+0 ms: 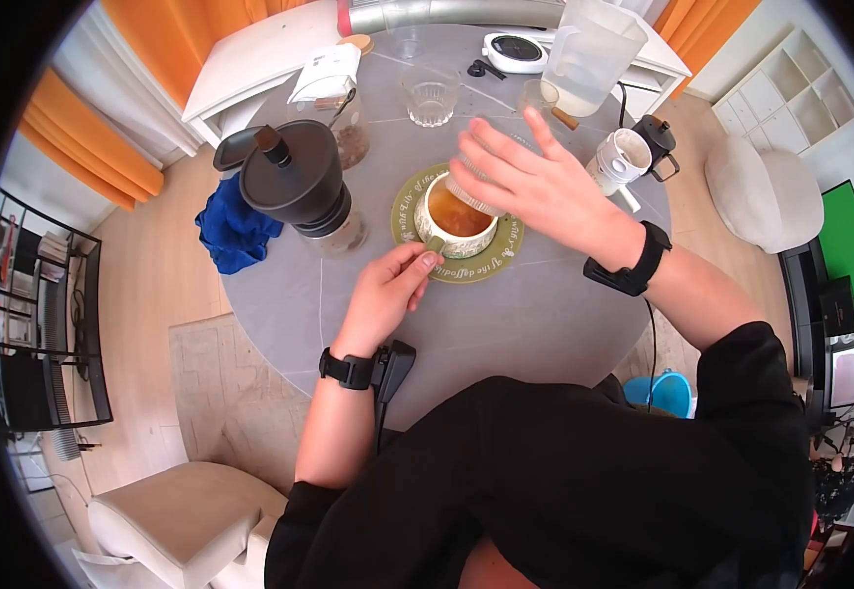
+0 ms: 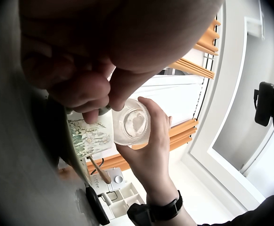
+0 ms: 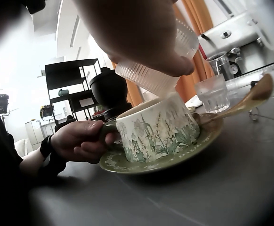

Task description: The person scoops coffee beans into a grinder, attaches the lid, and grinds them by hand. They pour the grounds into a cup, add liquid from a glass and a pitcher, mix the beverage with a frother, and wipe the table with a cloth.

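Observation:
A cup (image 3: 158, 129) printed with flowers and leaves stands on a green saucer (image 1: 486, 267) with lettering round its rim. Amber-brown liquid (image 1: 458, 216) shows inside it. My left hand (image 1: 387, 290) pinches the cup's green handle between thumb and fingers. Over the cup's far right side, my right hand (image 1: 559, 196) grips a ribbed clear glass (image 3: 144, 77), which tilts with its mouth down toward the cup's rim. From the left wrist side, the fingers and thumb curve around the glass (image 2: 132, 123). A brown spoon (image 3: 248, 100) rests on the saucer beside the cup.
Left of the saucer stand a black coffee grinder (image 1: 294, 172) and a blue cloth (image 1: 235, 226). Behind are a clear tumbler (image 1: 432, 98), a white scale (image 1: 515, 52) and a large translucent pitcher (image 1: 594, 49). A white cup (image 1: 625, 155) and black pot (image 1: 658, 137) stand right.

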Available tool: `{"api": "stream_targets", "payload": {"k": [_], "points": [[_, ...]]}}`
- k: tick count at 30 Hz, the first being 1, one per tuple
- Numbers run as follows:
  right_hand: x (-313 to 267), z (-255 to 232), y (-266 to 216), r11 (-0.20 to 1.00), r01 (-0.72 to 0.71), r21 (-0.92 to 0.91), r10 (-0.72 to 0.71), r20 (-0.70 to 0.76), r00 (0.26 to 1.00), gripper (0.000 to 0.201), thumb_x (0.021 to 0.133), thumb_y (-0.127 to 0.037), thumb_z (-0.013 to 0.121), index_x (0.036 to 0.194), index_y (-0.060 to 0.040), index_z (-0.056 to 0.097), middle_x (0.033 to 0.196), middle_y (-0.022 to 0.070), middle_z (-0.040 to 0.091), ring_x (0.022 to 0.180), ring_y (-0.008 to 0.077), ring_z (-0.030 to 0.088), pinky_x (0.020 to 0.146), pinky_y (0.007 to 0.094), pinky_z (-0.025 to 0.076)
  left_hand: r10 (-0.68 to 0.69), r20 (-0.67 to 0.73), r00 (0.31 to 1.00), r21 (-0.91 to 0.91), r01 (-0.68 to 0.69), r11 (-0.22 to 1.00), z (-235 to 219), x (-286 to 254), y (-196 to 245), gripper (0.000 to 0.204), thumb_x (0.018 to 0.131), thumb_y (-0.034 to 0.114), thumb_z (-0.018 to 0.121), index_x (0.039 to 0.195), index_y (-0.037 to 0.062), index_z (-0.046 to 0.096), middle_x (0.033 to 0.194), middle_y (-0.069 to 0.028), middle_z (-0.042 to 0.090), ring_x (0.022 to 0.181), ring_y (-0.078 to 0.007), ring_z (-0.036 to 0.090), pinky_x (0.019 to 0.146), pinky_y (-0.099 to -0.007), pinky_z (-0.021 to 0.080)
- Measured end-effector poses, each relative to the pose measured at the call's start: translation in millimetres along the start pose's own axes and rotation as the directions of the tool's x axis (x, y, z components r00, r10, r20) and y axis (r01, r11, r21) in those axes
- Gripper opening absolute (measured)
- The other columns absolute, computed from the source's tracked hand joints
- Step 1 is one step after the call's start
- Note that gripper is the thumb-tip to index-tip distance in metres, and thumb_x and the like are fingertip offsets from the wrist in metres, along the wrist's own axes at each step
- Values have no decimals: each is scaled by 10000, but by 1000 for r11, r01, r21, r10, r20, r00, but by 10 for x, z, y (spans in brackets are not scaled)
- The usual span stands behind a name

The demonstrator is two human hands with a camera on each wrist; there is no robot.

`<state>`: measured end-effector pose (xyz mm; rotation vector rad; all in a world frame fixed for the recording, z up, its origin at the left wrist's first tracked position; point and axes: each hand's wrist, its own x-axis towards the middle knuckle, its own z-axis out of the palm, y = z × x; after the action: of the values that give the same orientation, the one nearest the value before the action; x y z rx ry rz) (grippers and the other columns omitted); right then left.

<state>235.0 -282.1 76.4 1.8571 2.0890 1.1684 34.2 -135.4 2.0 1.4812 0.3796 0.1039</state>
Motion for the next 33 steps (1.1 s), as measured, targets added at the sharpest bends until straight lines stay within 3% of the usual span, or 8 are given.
{"api": "stream_targets", "payload": {"k": [5,7,8,10,13,22,28,33], "points": [[-40,15,124,976,-97,197,93,31,995,540,782,-127,670,1300,-164,519,1340,29,532,1306,209,477,1143,610,211,9,2,1000,2,-9,1000,-11,-3,-12,219,1015,221,549,1010,29,655,638,57,478,552,-39,419,525,-210,338],[-68,19,209,720,-487,494,425,241,872,651,713,-158,780,1309,-123,520,1315,64,551,1278,212,490,1145,520,281,-4,5,1000,6,4,1000,-1,-15,7,247,1023,240,533,1045,27,653,659,59,473,572,-39,417,540,-195,330],[-105,19,288,720,-486,495,424,240,873,651,713,-158,780,1309,-123,520,1315,64,551,1278,212,490,1145,520,281,-4,3,1000,6,4,1000,-2,-16,2,247,1023,240,533,1045,27,653,659,59,473,572,-39,417,540,-195,330],[-212,35,492,66,-689,722,541,554,633,755,645,-164,850,1312,-73,508,1288,85,568,1258,202,501,1109,427,333,1,13,1000,-9,0,1000,-8,-7,-14,248,1023,244,531,1046,30,653,656,59,473,571,-40,420,540,-197,330],[-404,176,693,-183,-664,725,644,598,476,761,650,-173,862,1303,-30,499,1254,99,581,1201,189,529,1042,338,385,-3,13,1000,-16,4,1000,-2,-10,-1,246,1022,245,533,1042,30,651,654,58,474,568,-40,421,538,-197,331],[-570,446,664,-401,-620,675,569,714,409,828,685,-294,859,1312,71,460,1253,196,552,1156,207,541,944,323,445,-21,-3,1000,12,21,1000,8,-14,26,248,1020,251,535,1041,33,651,653,59,476,565,-36,424,536,-197,333],[-239,306,539,-334,-776,535,552,778,299,844,724,-357,837,1347,46,437,1198,203,575,1136,231,543,855,299,470,-19,-3,1000,14,19,1000,9,-16,22,249,1018,253,539,1046,32,653,657,58,482,569,-36,430,539,-194,338],[-316,463,441,-311,-792,525,529,788,315,922,687,-424,845,1358,47,424,1207,229,567,1149,268,541,846,308,486,-16,-15,1000,14,16,1000,15,-23,28,255,1020,256,535,1047,30,651,657,57,483,569,-37,432,537,-196,339]]}}
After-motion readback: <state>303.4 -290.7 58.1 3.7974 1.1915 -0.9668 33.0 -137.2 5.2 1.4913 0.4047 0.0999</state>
